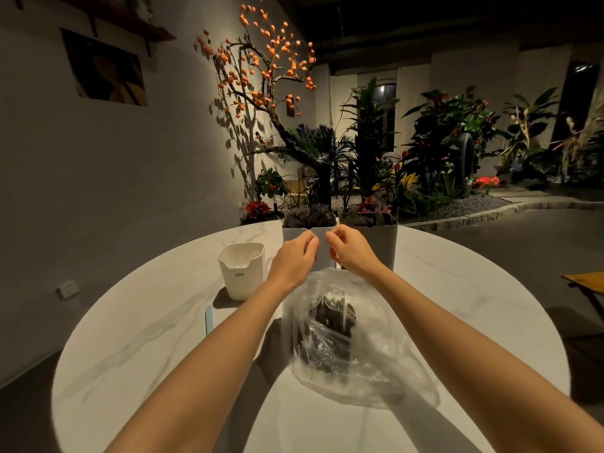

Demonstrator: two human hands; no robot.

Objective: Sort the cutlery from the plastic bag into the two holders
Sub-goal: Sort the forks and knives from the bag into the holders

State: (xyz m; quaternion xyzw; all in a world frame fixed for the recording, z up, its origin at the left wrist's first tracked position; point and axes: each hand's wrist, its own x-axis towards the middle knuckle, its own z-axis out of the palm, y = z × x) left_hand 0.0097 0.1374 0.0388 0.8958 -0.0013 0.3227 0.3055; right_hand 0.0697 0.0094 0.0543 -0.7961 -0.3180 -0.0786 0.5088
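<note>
A clear plastic bag (356,348) stands on the round white table (157,338) in front of me, with dark cutlery (333,317) bunched inside it. My left hand (295,256) and my right hand (351,253) are raised just above the bag's top, close together, fingertips pinched. They appear to pinch the thin film of the bag's mouth, though the film is hard to see there. One white holder (240,273) marked CREW stands empty to the left of my left hand. I cannot see a second holder.
Two square planters, one white (295,233) and one grey (382,246), stand right behind my hands at the table's far edge. A small light-blue strip (209,318) lies left of my left forearm. A grey mat (222,302) lies under the white holder.
</note>
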